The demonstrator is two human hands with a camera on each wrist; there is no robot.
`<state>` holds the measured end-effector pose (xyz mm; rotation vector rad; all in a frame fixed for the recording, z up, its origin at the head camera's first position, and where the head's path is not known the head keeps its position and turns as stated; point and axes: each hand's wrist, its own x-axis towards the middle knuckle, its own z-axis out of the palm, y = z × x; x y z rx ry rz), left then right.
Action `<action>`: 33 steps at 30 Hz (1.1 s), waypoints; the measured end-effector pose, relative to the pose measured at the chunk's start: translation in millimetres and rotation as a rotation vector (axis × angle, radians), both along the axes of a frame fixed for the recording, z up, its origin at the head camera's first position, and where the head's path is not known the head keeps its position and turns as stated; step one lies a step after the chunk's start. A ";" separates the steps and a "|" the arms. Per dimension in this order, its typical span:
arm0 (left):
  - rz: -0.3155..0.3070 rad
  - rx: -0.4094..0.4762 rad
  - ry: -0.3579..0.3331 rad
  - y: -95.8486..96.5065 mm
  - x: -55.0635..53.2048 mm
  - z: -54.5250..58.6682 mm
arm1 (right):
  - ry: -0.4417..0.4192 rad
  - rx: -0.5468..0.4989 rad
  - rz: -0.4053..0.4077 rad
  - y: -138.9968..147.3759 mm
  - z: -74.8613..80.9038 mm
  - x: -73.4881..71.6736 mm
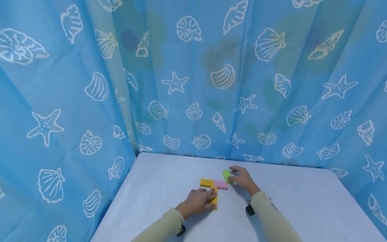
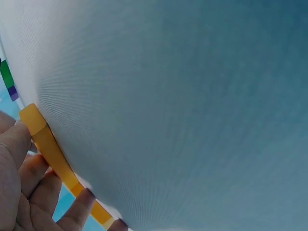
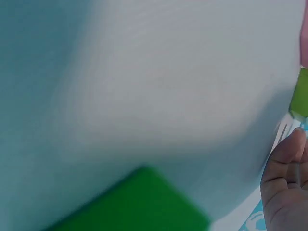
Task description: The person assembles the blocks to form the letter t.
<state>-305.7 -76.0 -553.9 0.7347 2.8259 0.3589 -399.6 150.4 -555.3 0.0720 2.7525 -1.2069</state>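
Observation:
My left hand grips a long yellow block on the white table, thumb at the near end and fingers along it toward the far end. In the left wrist view the same yellow block runs slantwise between thumb and fingers. Beyond its far end, a second yellow block lies crosswise, with a pink block beside it on the right. My right hand pinches a light green block just behind the pink one. The right wrist view shows this green block near the fingertips.
The white table backs onto blue curtains printed with shells and starfish. A blurred dark green shape fills the bottom of the right wrist view. Small green and purple pieces show at the left wrist view's edge.

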 end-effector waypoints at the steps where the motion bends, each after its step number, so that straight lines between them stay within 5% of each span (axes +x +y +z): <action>1: 0.000 -0.004 0.002 0.0 0.2 -1.3 | 0.000 -0.003 0.012 0.0 -0.7 0.0; 15: -0.008 -0.022 0.022 0.0 0.8 -6.9 | -0.024 0.041 0.072 -7.3 -6.2 -5.2; 27: -0.005 -0.024 0.023 1.9 3.2 -0.4 | -0.028 -0.002 -0.013 -5.2 -8.7 -7.9; 33: 0.000 -0.024 0.021 -0.7 4.0 -0.3 | -0.068 -0.061 0.011 -2.1 -5.6 -5.9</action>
